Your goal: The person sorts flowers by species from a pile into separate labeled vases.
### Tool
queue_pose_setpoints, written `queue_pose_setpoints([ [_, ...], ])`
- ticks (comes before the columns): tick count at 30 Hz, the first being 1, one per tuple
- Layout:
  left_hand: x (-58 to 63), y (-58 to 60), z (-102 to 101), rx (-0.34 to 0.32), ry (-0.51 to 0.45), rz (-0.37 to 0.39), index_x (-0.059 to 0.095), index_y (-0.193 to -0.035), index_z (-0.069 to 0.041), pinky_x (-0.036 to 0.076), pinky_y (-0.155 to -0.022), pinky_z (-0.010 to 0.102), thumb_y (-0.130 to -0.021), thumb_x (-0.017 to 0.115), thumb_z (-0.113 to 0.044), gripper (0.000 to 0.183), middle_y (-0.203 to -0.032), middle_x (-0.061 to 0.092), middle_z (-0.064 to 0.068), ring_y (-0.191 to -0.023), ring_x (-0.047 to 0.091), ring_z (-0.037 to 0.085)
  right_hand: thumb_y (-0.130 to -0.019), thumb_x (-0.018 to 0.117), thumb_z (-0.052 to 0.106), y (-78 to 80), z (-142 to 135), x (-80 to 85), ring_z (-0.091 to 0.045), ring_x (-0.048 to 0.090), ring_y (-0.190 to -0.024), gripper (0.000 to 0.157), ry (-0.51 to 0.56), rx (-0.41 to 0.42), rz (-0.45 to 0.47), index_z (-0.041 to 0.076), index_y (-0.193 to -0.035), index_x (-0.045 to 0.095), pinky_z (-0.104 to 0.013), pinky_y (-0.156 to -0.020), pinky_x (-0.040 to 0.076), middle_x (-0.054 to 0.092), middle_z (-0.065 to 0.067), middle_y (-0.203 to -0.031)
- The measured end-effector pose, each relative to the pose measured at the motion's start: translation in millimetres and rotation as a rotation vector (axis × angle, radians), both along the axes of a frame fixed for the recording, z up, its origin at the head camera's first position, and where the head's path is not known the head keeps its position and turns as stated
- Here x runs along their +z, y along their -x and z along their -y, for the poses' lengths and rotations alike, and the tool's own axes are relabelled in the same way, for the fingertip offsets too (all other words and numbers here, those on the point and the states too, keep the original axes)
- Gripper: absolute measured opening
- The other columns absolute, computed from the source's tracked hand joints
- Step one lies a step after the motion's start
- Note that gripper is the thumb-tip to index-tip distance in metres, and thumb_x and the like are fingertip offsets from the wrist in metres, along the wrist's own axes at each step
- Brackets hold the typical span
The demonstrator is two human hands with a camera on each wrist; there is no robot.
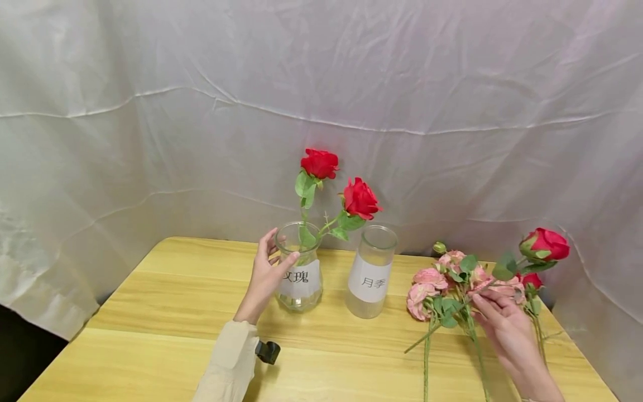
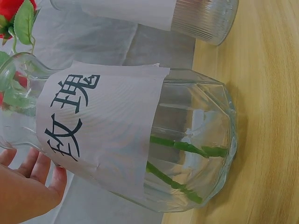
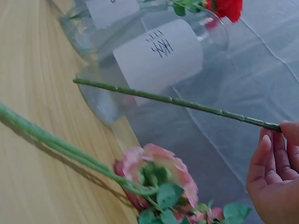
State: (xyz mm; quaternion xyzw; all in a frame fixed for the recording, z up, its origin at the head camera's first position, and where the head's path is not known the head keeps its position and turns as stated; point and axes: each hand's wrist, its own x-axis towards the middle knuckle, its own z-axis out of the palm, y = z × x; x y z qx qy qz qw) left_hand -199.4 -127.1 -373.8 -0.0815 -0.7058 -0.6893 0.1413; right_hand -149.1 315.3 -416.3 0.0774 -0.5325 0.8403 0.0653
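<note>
My left hand point(image 1: 265, 278) holds the neck of a clear faceted glass vase point(image 1: 300, 301), thumb in front and fingers at its left side. A white label point(image 2: 100, 126) with black characters wraps the vase. Two red roses point(image 1: 320, 163) stand in it, their green stems point(image 2: 180, 186) reaching near its bottom. On the right, my right hand point(image 1: 509, 332) pinches the stem point(image 3: 177, 101) of another red rose point(image 1: 550, 244), between thumb and fingers. The bloom is up to the right, and the stem's bare end slants down left, above the pink flowers point(image 1: 427, 287).
A ribbed glass vase point(image 1: 365, 309) with its own white label stands right of the first. Pink flowers with long stems lie on the wooden table point(image 1: 166, 312) beneath the right hand, with another red rose point(image 1: 532, 280) beside them. A pale curtain point(image 1: 241, 139) hangs behind.
</note>
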Motion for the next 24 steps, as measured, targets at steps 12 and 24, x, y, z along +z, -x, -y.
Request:
queue_pose_setpoints([
  [12, 0.9, 0.9, 0.8, -0.003, 0.003, 0.007, 0.025, -0.140, -0.010, 0.027, -0.099, 0.042, -0.080, 0.069, -0.019, 0.074, -0.132, 0.038, 0.015, -0.118, 0.035, 0.026, -0.087, 0.060, 0.007, 25.7, 14.6, -51.5, -0.010, 0.056, -0.087, 0.026, -0.085, -0.127, 0.062, 0.003, -0.111, 0.052, -0.025, -0.073, 0.050, 0.057, -0.001, -0.100],
  [24, 0.0, 0.1, 0.0, 0.010, 0.009, 0.011, 0.025, -0.140, -0.011, 0.027, -0.100, 0.043, -0.081, 0.068, -0.019, 0.073, -0.131, 0.038, 0.015, -0.118, 0.034, 0.026, -0.086, 0.062, 0.011, 34.2, 55.8, -57.3, -0.016, 0.054, -0.090, 0.034, -0.152, -0.119, 0.029, -0.001, -0.114, 0.045, -0.025, -0.071, 0.049, 0.053, -0.009, -0.104],
])
